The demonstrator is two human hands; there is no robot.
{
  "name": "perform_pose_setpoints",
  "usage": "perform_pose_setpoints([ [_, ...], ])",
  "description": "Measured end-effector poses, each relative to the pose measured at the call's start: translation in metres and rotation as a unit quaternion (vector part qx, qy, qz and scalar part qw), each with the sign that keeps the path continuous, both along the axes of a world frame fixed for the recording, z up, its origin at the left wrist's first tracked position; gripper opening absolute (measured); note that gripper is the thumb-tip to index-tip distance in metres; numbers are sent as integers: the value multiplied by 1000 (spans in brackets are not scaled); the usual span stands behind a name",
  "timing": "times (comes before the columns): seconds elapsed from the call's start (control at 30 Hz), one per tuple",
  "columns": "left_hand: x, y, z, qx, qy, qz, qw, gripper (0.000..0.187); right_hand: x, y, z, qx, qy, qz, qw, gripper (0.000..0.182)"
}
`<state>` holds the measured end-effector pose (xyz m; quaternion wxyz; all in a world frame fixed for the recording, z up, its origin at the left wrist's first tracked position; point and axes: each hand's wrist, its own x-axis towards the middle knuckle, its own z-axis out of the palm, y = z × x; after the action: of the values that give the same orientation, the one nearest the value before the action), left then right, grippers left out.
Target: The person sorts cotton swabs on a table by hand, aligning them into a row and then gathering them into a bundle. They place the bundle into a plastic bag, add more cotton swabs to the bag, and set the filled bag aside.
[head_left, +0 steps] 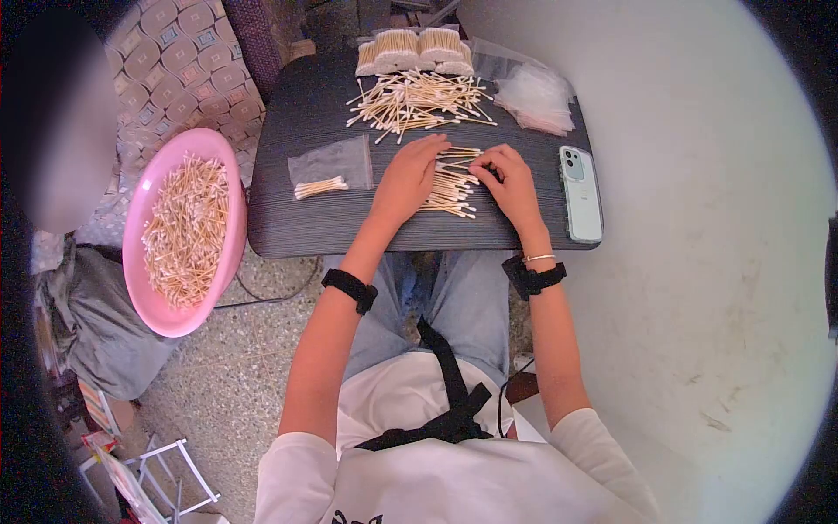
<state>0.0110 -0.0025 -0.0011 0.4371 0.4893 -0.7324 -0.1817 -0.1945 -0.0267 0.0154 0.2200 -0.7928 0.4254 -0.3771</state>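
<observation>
Between my hands a small row of cotton swabs (451,192) lies on the dark table, roughly side by side. My left hand (408,179) rests along their left ends, its fingers stretched forward and hiding those tips. At their right ends is my right hand (509,182), thumb and forefinger pinched at a swab tip. To the left, a clear zip bag (332,162) lies flat with several swabs in its lower part. A loose heap of cotton swabs (419,98) spreads beyond my hands.
Bundled swabs (410,48) are stacked at the table's far edge. Empty clear bags (534,94) lie at the far right, a phone (582,194) near the right edge. A pink tub (140,262) full of swabs stands left of the table; a pale wall (698,262) rises on the right.
</observation>
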Motion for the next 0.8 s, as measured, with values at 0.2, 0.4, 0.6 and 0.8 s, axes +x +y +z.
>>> perform_pose_setpoints([
  [0.2,0,-1,-1,-7,-4,3,1000,30,0,3,4,61,-3,-28,998,14],
  [0.4,0,0,5,11,21,-8,1000,32,2,4,7,24,-49,-57,997,11],
  [0.6,2,0,10,6,5,-39,999,32,1,-5,-6,-34,-38,-133,990,11],
  [0.8,1,-2,5,-13,40,-14,999,28,4,-8,-13,-30,12,-155,987,11],
])
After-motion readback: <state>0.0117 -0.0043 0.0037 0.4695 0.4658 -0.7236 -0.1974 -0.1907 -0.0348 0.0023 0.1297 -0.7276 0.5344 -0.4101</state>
